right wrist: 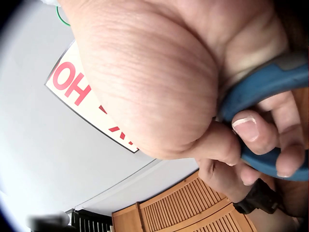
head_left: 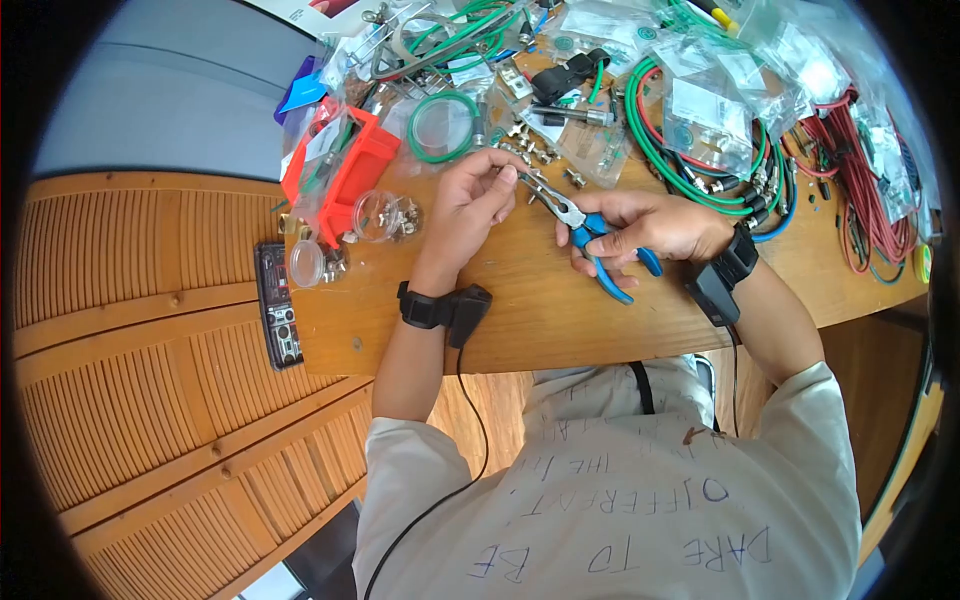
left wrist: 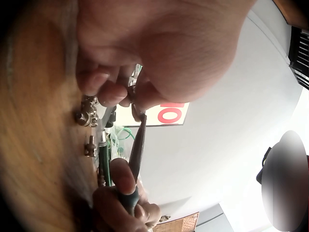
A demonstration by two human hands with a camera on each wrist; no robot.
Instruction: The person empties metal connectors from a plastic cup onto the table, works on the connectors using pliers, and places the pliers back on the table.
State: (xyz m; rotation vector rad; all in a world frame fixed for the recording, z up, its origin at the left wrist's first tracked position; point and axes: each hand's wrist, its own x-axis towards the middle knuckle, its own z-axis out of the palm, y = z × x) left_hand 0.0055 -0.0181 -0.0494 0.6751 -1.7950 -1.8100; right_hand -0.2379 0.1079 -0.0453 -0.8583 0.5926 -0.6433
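Thumb and fingertips of my left hand [head_left: 468,208] pinch a small metal piece [left wrist: 131,90], mostly hidden by the fingers. My right hand [head_left: 655,225] grips needle-nose pliers [head_left: 562,208] by their blue handles, with fingers curled round them. In the head view the long nose of the pliers points left and reaches the left fingertips. Seen from the left wrist, the plier tips end right at the metal piece; whether they clamp it I cannot tell. Several loose metal connectors [left wrist: 87,118] lie on the table just beyond the left hand.
A red bin [head_left: 358,170] and a clear round tub of small metal parts [head_left: 377,216] stand left of the left hand. Green cable coils [head_left: 640,110], plastic bags [head_left: 705,120] and a red cable bundle [head_left: 862,190] crowd the back and right. The wooden table's [head_left: 450,335] front edge lies near the body.
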